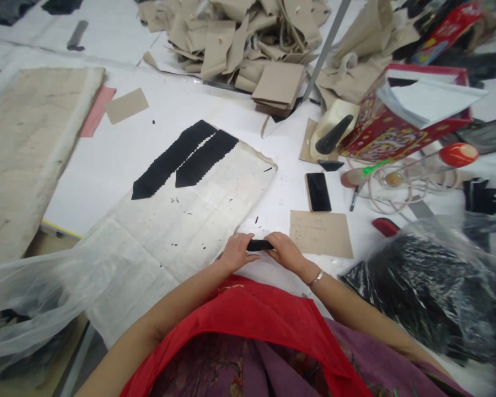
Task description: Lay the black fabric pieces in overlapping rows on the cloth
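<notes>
Close to my body, a small black strip, seemingly fabric (259,245), is stretched between my two hands. The fingers of my left hand (237,251) close on its left end. Its right end is pinched by my right hand (286,252), which has a bracelet at the wrist. Farther out on the white cloth (215,212) lie two rows of overlapped black pieces (171,160) with notched edges and pointed ends. Small black scraps dot the cloth. A handwritten cardboard piece (321,234) lies just right of my right hand.
A phone (318,192) and a tape dispenser (333,132) sit to the right, near a red box (400,110) of papers. Black items in clear plastic (430,281) lie at lower right. Beige pieces (248,38) are heaped at the back; a padded board (28,143) lies left.
</notes>
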{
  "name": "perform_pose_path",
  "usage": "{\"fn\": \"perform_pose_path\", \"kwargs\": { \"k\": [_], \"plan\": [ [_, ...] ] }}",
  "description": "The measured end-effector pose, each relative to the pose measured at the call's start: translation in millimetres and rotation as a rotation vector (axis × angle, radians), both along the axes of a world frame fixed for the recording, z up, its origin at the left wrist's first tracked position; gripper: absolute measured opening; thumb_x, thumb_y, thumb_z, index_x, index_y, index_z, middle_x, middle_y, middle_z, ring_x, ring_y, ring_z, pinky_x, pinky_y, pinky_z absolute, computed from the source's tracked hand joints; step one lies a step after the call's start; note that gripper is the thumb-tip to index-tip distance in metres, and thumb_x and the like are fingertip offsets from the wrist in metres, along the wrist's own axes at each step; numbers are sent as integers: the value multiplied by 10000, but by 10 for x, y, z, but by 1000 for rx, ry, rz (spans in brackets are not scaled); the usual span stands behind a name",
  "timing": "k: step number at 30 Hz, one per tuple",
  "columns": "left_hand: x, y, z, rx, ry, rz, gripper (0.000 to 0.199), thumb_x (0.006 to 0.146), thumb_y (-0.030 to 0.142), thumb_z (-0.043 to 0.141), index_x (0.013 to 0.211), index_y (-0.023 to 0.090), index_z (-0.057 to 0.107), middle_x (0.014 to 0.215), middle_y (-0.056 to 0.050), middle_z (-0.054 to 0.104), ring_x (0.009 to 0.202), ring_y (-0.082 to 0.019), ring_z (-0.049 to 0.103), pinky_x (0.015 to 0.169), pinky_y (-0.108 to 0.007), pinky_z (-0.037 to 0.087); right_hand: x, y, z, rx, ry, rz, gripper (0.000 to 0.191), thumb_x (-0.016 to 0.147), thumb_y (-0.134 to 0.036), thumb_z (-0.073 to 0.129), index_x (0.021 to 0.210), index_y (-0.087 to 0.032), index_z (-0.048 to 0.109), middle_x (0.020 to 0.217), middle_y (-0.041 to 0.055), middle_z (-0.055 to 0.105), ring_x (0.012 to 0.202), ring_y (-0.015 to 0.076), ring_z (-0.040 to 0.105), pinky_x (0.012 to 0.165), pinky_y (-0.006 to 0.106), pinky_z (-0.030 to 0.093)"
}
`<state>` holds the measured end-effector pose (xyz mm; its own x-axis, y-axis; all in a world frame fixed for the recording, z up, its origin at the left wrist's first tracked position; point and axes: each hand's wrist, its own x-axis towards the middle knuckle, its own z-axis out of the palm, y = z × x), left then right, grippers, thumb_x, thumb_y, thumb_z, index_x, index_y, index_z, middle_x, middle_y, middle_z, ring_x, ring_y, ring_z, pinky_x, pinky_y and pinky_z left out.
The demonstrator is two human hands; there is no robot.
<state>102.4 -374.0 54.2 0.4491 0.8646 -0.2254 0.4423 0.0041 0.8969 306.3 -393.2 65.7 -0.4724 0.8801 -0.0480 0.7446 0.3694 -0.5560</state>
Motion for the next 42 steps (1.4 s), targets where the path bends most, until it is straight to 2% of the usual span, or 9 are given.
{"fn": "perform_pose_path", "kwargs": {
  "k": [4,8,13,19,24,28,35,38,42],
  "plan": [
    [25,-48,-283,104,229,-174,476,643,250,660,1094,183,525,1134,-144,517,1135,-315,386,991,-462,203,93,-176,-433,64,-49,-4,312,767,-249,546,1060,-142,534,1052,131,553,1019,267,469,912,473,349],
    [118,-31,-404,166,300,-179,483,696,198,555,1173,173,477,1213,-154,473,1172,-310,354,993,-455,189,115,-202,-609,103,-13,-51,550,771,-357,531,1252,-131,390,1208,163,475,1152,298,397,972,532,292],
    [219,14,-477,150,259,-184,489,741,233,508,1221,165,444,1177,-158,498,1144,-301,385,985,-448,197,49,-108,-655,112,61,-69,767,740,-494,540,1330,-88,265,1262,199,428,1205,308,350,1011,534,261],
    [337,149,-488,99,275,-147,601,684,294,619,1238,168,420,1220,-163,467,1147,-319,361,975,-449,191,14,-5,-678,109,127,-171,886,702,-580,546,1351,-84,204,1299,210,389,1241,317,307,1037,540,212],
    [423,275,-485,11,173,-71,403,689,269,618,1081,199,554,1085,-127,555,1065,-297,420,967,-412,216,34,82,-619,86,165,-260,868,734,-602,490,1365,-97,173,1327,205,363,1254,321,286,1030,537,222],
    [409,277,-479,-8,110,-98,225,708,270,587,921,207,626,947,-111,595,996,-286,467,958,-409,238,27,90,-544,65,201,-205,767,798,-583,392,1365,-109,189,1326,182,382,1251,294,301,1039,521,218],
    [381,143,-469,-24,61,30,566,649,363,646,1174,200,509,1256,-128,473,1187,-306,362,1028,-424,177,51,-20,-587,47,156,-235,777,815,-588,336,1392,-105,147,1370,178,330,1281,299,257,1040,539,205],
    [408,138,-489,-77,27,55,597,647,365,650,1199,204,492,1263,-122,472,1199,-306,354,1039,-426,163,18,-45,-620,74,179,-326,778,827,-589,287,1404,-102,97,1398,180,279,1294,308,229,1031,544,217],
    [438,167,-534,-69,45,42,612,667,346,627,1239,207,459,1218,-128,501,1157,-307,385,1030,-428,171,-59,-26,-617,87,213,-272,774,827,-614,227,1405,-112,107,1395,167,289,1305,303,210,1042,538,201]
  ]
}}
